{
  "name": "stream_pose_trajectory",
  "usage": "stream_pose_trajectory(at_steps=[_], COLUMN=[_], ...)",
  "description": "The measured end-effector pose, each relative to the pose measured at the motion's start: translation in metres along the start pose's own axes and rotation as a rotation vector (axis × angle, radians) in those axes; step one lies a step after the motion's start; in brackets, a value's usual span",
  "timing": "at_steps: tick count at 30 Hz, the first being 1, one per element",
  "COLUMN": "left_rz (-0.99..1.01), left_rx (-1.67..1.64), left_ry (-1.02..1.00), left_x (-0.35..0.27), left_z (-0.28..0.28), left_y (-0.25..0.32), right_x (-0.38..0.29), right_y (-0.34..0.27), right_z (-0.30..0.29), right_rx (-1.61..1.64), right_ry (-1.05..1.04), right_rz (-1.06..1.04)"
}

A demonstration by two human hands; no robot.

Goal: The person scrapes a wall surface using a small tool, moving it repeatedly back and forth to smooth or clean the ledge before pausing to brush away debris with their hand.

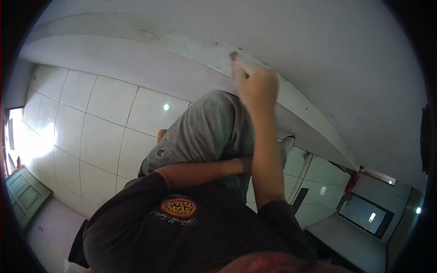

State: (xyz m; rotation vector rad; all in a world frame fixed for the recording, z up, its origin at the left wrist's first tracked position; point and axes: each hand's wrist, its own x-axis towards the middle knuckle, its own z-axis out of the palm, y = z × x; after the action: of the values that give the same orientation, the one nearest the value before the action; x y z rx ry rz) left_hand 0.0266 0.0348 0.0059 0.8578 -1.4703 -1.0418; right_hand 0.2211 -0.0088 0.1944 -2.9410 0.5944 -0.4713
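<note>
My right hand (257, 83) is raised over a pale wall ledge (191, 51), its fingers curled in a pinch. A small reddish-brown piece (233, 55) shows at the fingertips. Hand and piece are both blurred, so what the piece is cannot be told. Whether it touches the ledge is also unclear. My left forearm lies across my lap. Only the shadowed edge of my left hand (246, 165) shows beside my right forearm, which hides its fingers. Below the ledge is my bent knee in grey trousers (208, 129).
The ledge runs along a pale wall (327, 58) and bears small dark specks. White tiles (102, 126) cover the floor. At the left stand a bright opening (34, 136) and a green panelled door (27, 194). A flat screen (365, 215) is at the lower right.
</note>
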Motion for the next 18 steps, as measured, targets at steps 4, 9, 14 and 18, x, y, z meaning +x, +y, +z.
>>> stream_pose_trajectory(at_steps=[4, 9, 14, 18], left_rz=[-0.066, -0.157, 0.15, -0.145], left_rx=[0.085, 0.128, 0.028, 0.235], left_ry=[-0.065, -0.057, 0.134, -0.074], left_x=[0.0, 0.011, 0.006, 0.009], left_z=[-0.001, 0.031, 0.035, 0.024], left_y=[-0.004, -0.05, -0.063, -0.051], right_x=[-0.026, -0.015, -0.017, -0.023], right_y=[-0.014, 0.012, -0.005, 0.021], right_z=[-0.001, -0.014, 0.004, -0.016], right_rx=[0.285, 0.074, 0.23, 0.133], right_ry=[0.137, 0.042, 0.134, 0.074], right_rz=[-0.148, 0.054, -0.098, 0.017])
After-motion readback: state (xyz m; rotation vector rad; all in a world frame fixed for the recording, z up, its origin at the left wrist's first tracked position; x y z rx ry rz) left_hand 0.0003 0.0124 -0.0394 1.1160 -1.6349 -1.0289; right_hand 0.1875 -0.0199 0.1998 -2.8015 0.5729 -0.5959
